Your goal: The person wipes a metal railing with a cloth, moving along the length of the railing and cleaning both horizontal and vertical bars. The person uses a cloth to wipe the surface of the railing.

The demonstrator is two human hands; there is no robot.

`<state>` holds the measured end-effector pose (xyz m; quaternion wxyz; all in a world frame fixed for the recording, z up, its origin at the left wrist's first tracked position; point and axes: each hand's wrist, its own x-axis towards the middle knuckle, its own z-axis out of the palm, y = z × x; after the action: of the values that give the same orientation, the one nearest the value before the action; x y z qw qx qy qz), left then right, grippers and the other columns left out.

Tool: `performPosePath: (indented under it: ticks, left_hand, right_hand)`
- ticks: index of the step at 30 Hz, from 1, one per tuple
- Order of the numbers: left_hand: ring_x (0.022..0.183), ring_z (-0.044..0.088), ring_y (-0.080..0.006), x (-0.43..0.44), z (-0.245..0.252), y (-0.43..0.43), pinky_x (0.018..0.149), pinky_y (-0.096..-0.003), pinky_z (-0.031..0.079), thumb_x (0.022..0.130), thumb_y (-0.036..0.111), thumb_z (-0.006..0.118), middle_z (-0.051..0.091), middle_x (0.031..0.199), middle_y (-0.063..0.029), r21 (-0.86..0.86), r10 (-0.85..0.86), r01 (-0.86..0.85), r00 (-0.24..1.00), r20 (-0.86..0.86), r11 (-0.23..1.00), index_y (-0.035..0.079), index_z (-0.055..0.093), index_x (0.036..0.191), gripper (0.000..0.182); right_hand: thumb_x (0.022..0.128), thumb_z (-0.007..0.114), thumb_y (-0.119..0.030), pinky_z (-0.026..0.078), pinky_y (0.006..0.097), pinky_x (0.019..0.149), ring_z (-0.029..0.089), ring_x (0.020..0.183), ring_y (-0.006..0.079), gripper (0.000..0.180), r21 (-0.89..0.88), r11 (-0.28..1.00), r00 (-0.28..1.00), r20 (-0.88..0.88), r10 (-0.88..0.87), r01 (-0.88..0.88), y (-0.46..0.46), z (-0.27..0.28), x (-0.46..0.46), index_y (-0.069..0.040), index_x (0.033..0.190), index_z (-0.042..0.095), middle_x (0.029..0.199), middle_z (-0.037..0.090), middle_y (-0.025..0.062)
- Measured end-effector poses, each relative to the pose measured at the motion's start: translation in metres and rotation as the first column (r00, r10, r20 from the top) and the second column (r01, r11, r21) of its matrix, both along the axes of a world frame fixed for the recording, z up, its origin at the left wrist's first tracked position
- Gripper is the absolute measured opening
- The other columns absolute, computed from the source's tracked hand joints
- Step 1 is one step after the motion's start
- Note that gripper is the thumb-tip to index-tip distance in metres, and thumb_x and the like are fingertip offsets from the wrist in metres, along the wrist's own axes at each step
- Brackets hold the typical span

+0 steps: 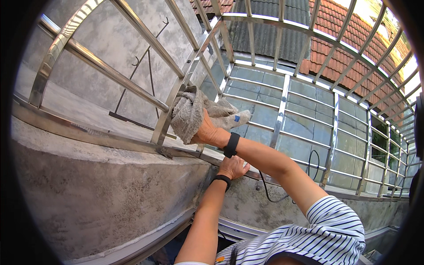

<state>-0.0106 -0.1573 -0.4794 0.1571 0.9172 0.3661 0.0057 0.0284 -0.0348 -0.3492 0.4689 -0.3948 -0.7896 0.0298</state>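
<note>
My right hand (212, 131), with a black strap at its wrist, grips a bunched grey terry cloth (189, 114). The cloth presses against a square stainless-steel corner post (172, 96) of the window cage, and a loose end with a small blue patch hangs to the right. Below the right forearm, my left hand (233, 167) holds the cage's bottom rail (212, 157) at the concrete ledge. Its fingertips are partly hidden beyond the rail. A black band is around the left wrist.
Steel bars (281, 109) form the cage floor and sides. A black cable (270, 198) loops over the ledge at right. A concrete wall (109, 188) is at lower left, with a window frame (139, 245) beneath. A thin metal bracket (132, 74) stands outside; tiled roofs (347, 43) lie beyond.
</note>
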Motion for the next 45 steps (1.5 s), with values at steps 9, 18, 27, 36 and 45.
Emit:
performPosePath:
  ticks: [9, 18, 27, 36, 45]
  left_hand:
    - [0.092, 0.062, -0.0322, -0.008, -0.024, 0.001, 0.083, -0.0414, 0.048, 0.084, 0.046, 0.047, 0.064, 0.108, -0.0138, -0.003, -0.058, 0.058, 0.994, 0.095, 0.998, 0.009, 0.061, 0.112, 0.049]
    - [0.08, 0.062, -0.0309, -0.001, 0.002, 0.0, 0.073, -0.043, 0.048, 0.082, 0.038, 0.052, 0.066, 0.088, -0.0148, -0.062, -0.029, 0.026, 0.998, -0.052, 0.998, 0.005, 0.063, 0.088, 0.035]
    - [0.081, 0.064, -0.0297, 0.004, 0.009, 0.002, 0.078, -0.0426, 0.047, 0.08, 0.039, 0.051, 0.067, 0.082, -0.0166, 0.291, -0.149, 0.095, 0.974, 0.17, 0.952, 0.002, 0.067, 0.088, 0.041]
    - [0.062, 0.063, -0.0307, 0.002, 0.014, -0.001, 0.057, -0.0415, 0.049, 0.082, 0.036, 0.053, 0.065, 0.069, -0.017, -0.066, -0.026, 0.023, 0.998, -0.051, 0.998, 0.005, 0.064, 0.067, 0.036]
    - [0.071, 0.064, -0.0313, 0.006, 0.014, 0.0, 0.07, -0.0434, 0.05, 0.082, 0.039, 0.049, 0.066, 0.077, -0.0173, -0.053, -0.038, 0.036, 0.998, -0.045, 0.998, 0.002, 0.067, 0.077, 0.041]
  right_hand:
    - [0.069, 0.068, -0.024, 0.043, 0.0467, 0.086, 0.051, 0.106, 0.037, 0.048, 0.144, 0.988, 0.998, -0.028, -0.053, 0.057, 0.004, -0.038, -0.009, -0.008, 0.113, 0.057, 0.114, 0.055, 0.0164]
    - [0.064, 0.07, -0.023, 0.047, 0.0455, 0.071, 0.057, 0.088, 0.0342, 0.043, -0.453, 0.891, 0.948, 0.269, 0.172, -0.034, -0.011, -0.108, 0.011, -0.011, 0.103, 0.058, 0.097, 0.058, 0.0139]
    - [0.068, 0.068, -0.019, 0.044, 0.0421, 0.078, 0.055, 0.095, 0.0322, 0.041, 0.089, 0.995, 0.995, -0.083, 0.056, -0.049, -0.003, -0.002, 0.006, -0.011, 0.107, 0.057, 0.105, 0.057, 0.0154]
    - [0.063, 0.068, -0.017, 0.049, 0.043, 0.068, 0.06, 0.083, 0.0338, 0.039, -0.376, 0.925, 0.965, 0.212, 0.152, -0.063, -0.005, -0.101, 0.013, -0.01, 0.1, 0.058, 0.094, 0.06, 0.0136]
    - [0.064, 0.068, -0.017, 0.047, 0.0427, 0.08, 0.054, 0.096, 0.0369, 0.046, -0.157, 0.976, 0.988, 0.012, 0.153, -0.149, -0.005, -0.026, 0.017, -0.007, 0.108, 0.055, 0.105, 0.055, 0.0168]
